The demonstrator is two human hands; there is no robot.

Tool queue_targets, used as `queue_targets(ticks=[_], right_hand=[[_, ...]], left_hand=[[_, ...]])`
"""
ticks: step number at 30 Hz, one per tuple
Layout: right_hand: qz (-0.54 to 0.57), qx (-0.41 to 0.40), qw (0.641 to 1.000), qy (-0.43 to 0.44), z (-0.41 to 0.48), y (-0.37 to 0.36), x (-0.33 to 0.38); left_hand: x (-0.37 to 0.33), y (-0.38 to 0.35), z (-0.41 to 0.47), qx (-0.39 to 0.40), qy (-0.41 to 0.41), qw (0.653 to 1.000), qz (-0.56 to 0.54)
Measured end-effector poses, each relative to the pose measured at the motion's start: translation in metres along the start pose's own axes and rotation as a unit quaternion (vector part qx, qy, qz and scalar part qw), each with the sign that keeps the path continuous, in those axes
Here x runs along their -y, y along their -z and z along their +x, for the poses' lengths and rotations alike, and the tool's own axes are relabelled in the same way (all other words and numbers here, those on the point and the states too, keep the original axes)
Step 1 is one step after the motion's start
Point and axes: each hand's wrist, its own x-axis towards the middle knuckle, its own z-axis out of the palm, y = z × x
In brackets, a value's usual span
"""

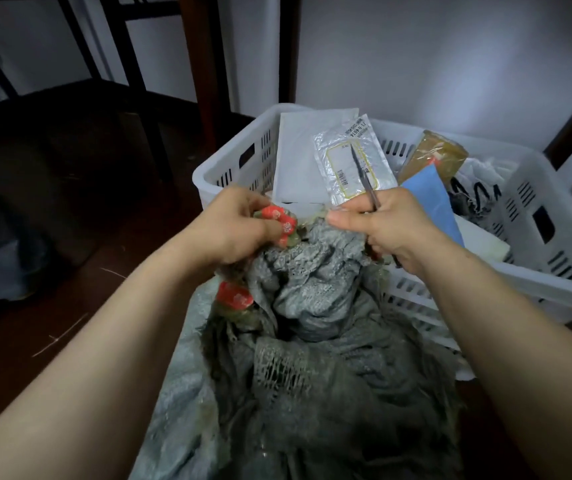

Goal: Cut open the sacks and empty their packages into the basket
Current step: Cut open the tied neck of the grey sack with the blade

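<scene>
Tension first: my left hand (239, 226) grips the sack (315, 299) by its taped neck, my right hand (391, 230) clasps the blade (360, 171), best drawn outward.

Left hand (239, 226) grips sack (312, 299); right hand (391, 230) holds blade (364, 174).

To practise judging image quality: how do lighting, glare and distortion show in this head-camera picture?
Head view: light falls on the right wall and white basket; the floor at left sinks into shadow; the silvery package glints; wide-angle distortion stretches the forearms.
</scene>
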Motion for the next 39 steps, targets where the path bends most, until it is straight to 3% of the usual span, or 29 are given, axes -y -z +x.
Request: queue_targets(ticks=[4,6,8,10,13,16,20,25,31,39], right_hand=[[-0.028,-0.007,0.999,-0.02,0.003,-0.002,-0.004],[-0.095,-0.007,0.995,-0.019,0.002,-0.004,-0.002],[-0.184,-0.026,0.982,-0.018,-0.001,-0.001,0.009],[-0.181,-0.036,0.983,-0.002,-0.01,0.002,0.027],[-0.124,0.037,0.991,-0.032,-0.023,0.006,0.049],[-0.178,0.144,0.972,-0.048,-0.029,-0.006,0.043],[-0.201,0.173,0.963,-0.051,-0.024,-0.027,0.023],[-0.257,0.141,0.956,-0.029,-0.014,-0.039,0.013],[-0.232,0.075,0.969,-0.026,-0.008,-0.04,0.012],[-0.263,0.118,0.957,-0.025,-0.012,-0.038,0.004]], left_hand=[[0.009,-0.008,0.001,-0.015,0.004,0.997,-0.076],[0.012,-0.009,0.0,-0.006,-0.002,0.997,-0.072],[0.016,-0.008,0.002,-0.048,0.015,0.997,-0.058],[0.019,-0.007,0.006,-0.099,0.036,0.992,-0.065],[0.02,-0.005,0.01,-0.125,0.061,0.986,-0.089],[0.019,-0.007,0.011,-0.125,0.07,0.986,-0.087],[0.018,-0.007,0.012,-0.142,0.073,0.983,-0.087],[0.021,-0.007,0.013,-0.14,0.066,0.984,-0.084],[0.023,-0.006,0.014,-0.141,0.083,0.982,-0.099],[0.021,-0.009,0.015,-0.149,0.077,0.981,-0.094]])
